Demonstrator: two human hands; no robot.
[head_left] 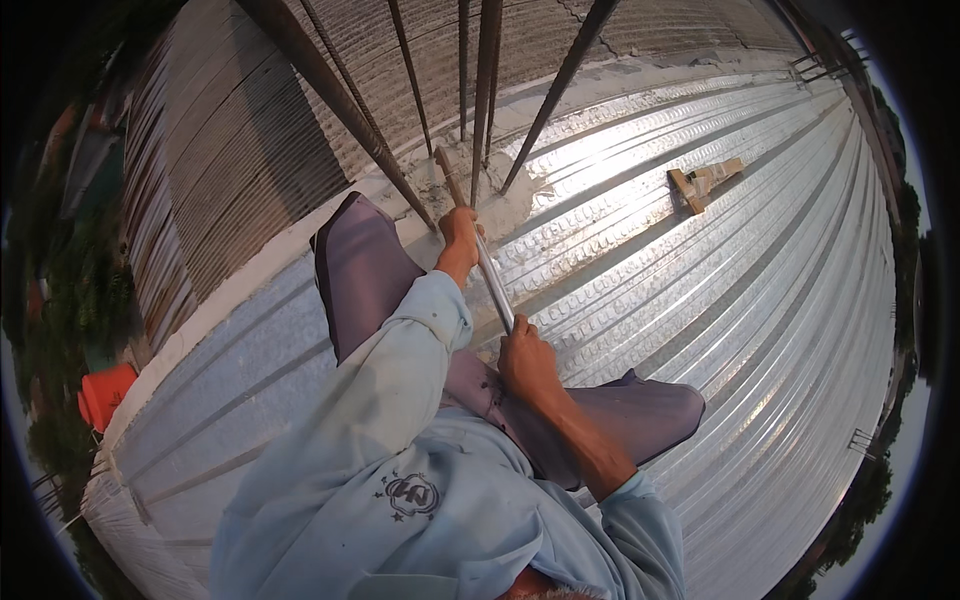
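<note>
My left hand (461,234) grips the upper part of a long metal bar (496,281), whose silvery shaft runs down toward me. My right hand (525,358) is closed on its near end, lower and to the right. The bar's browner far end reaches into a rough pale concrete patch (516,204) among several upright rusty rebars (361,130). My legs (360,270), in purplish-grey trousers, are bent on either side of the bar, on corrugated silver metal decking (760,290). Where the far tip meets the concrete is too small to make out exactly.
A wood piece with pale wrapping (690,190) lies on the decking at right. Older corrugated roofing (230,170) adjoins a concrete edge (190,332) at upper left. A red tank (105,395) and trees stand beyond at left. Short bars (820,65) stick up at the far right.
</note>
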